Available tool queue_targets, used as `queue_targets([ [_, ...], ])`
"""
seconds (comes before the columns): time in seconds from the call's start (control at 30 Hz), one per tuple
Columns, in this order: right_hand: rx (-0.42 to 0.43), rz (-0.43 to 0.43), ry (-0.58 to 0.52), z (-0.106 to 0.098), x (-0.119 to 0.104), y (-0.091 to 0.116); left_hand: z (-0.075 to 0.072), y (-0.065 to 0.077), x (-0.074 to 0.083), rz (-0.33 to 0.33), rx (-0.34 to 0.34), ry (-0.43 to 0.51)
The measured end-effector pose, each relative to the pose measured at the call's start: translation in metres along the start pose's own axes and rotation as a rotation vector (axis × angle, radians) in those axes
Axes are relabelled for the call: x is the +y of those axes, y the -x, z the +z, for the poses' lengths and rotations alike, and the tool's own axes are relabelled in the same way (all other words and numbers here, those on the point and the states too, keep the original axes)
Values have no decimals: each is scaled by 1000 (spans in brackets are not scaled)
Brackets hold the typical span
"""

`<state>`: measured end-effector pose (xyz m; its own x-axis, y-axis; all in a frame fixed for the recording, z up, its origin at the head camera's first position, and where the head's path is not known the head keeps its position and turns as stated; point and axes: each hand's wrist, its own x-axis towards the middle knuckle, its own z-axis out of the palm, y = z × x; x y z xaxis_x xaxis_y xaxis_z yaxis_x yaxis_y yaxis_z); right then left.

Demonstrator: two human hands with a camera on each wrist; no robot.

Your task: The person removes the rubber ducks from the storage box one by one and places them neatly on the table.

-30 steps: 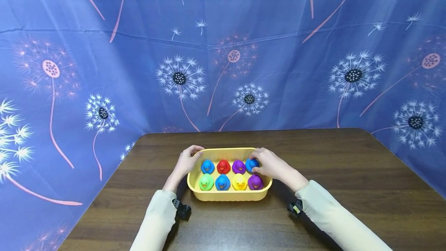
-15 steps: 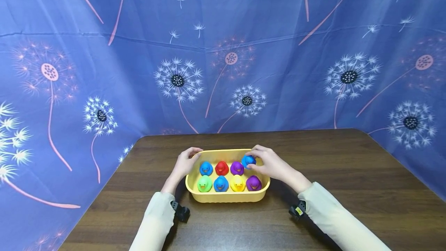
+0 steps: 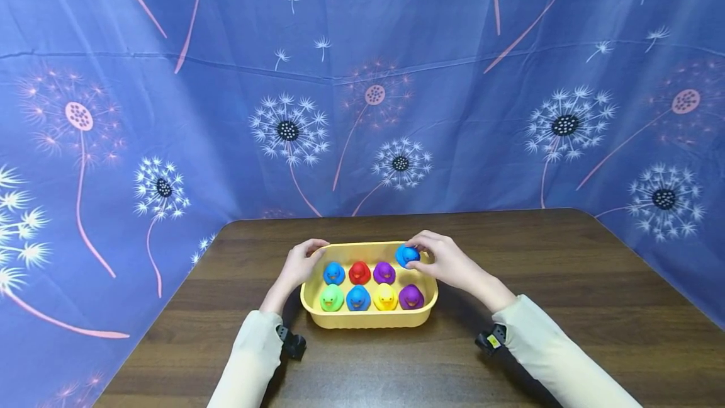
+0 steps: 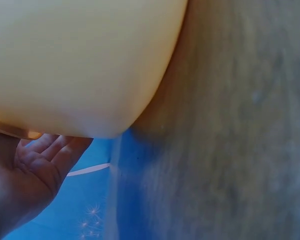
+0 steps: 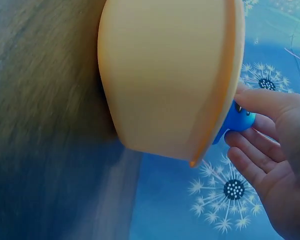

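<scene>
A yellow plastic tub (image 3: 370,320) holds two rows of rubber ducks. Blue (image 3: 334,273), red (image 3: 359,272) and purple (image 3: 384,272) ducks make the back row; a green duck (image 3: 331,298), a blue one, a yellow duck (image 3: 385,296) and a purple one are in front. My left hand (image 3: 300,264) grips the tub's left rim, thumb over the edge and fingers against the outside in the left wrist view. Near the back right corner my right hand (image 3: 447,261) pinches another blue duck (image 3: 406,255) between thumb and fingers. In the right wrist view the tub's wall partly hides this duck.
The tub stands on a dark brown wooden table (image 3: 538,269). Behind and to the sides hangs a blue cloth (image 3: 340,106) printed with dandelions. Each wrist wears a small black camera.
My right hand has lifted the blue duck from the back row's right end up to the tub's rim height, then slightly rightward. My left hand stays on the rim.
</scene>
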<state>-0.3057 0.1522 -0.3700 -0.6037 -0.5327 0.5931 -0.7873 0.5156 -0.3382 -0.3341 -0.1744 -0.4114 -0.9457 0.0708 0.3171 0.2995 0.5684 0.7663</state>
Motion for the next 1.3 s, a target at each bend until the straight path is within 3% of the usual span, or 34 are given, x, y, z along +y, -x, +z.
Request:
queue_targets([
  [0.2, 28, -5, 13, -7, 5, 4, -4, 4, 1, 115, 26, 0],
  [0.5, 63, 34, 33, -17, 12, 11, -1, 2, 3, 33, 33, -62],
  [1.3, 69, 74, 85, -27, 40, 34, -2, 2, 5, 0, 22, -24],
])
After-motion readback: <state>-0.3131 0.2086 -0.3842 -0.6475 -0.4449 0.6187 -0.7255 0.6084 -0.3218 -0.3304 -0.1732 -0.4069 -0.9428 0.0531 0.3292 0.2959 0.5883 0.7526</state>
